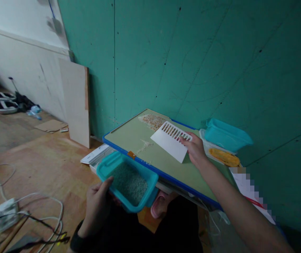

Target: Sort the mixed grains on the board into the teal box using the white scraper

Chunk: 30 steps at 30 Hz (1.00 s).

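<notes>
My left hand (97,205) grips the near corner of a teal plastic container (128,181) holding pale grains, kept just below the front edge of a small green desk (129,135) with a blue rim. My right hand (196,149) reaches over the desk and holds a white flat scraper (170,142) with a row of slots along its far edge; the scraper lies on the desktop. A small heap of pale grains (145,144) lies left of the scraper. A patch of brownish grains (152,121) sits at the desk's far corner.
A second teal container (226,135) and a clear tray with a yellow object (224,157) stand at the desk's right end. A green wall rises behind. A wooden board (75,105) leans at the left. Cables and a power strip (4,214) lie on the wood floor.
</notes>
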Available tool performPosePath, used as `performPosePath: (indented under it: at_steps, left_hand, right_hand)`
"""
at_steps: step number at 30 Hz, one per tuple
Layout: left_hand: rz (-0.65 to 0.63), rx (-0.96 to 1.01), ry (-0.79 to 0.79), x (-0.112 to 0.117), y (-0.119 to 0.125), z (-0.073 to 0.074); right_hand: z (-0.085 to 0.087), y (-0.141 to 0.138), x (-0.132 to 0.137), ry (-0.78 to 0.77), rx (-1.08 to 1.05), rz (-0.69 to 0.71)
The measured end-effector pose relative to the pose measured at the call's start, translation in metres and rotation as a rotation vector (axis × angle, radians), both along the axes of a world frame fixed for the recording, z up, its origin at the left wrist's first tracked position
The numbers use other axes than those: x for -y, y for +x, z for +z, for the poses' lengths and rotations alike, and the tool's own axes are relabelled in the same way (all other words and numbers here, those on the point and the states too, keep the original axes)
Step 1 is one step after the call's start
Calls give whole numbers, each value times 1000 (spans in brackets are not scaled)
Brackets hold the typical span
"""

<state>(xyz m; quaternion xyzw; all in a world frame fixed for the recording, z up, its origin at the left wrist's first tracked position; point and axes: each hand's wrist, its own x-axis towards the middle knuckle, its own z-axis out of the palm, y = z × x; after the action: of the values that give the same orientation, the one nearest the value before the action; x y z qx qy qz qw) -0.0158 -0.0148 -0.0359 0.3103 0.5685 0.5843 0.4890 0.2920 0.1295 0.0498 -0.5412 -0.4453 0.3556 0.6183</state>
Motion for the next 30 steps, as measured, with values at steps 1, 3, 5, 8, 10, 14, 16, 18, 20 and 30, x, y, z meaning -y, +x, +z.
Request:
performPosePath:
  at_steps: [1,3,5,8,10,14,16,18,20,30]
  left_hand:
    - [-4,18,-11,-2,0,-2]
    - [-29,76,-30,-6,-1,-6]
    - [-45,132,-21,-11,-1,-11]
    - [-63,202,4,-19,-1,-16]
    - [-92,251,22,-23,-1,-17]
    - [-144,290,57,-26,-4,-15]
    - [-143,289,54,-26,-6,-14]
    - [-143,300,49,-25,-7,-13]
    - [-149,315,55,-24,-8,-14]
    - [-191,297,56,-26,-7,-19]
  right_hand:
    - [-2,-2,-3,-4,17,2]
    - [-4,-6,-6,-13,40,12]
    - [-6,-9,-6,-33,46,40]
    - [-7,-14,-1,-62,26,89]
    - [-6,-19,3,-76,-3,115]
    - [-6,-31,12,-100,-51,151]
    - [-6,-37,17,-107,-51,172]
    - [-7,-43,21,-112,-47,197]
    - [-6,-48,25,-112,-62,215]
    - [-1,-58,35,-90,-89,253]
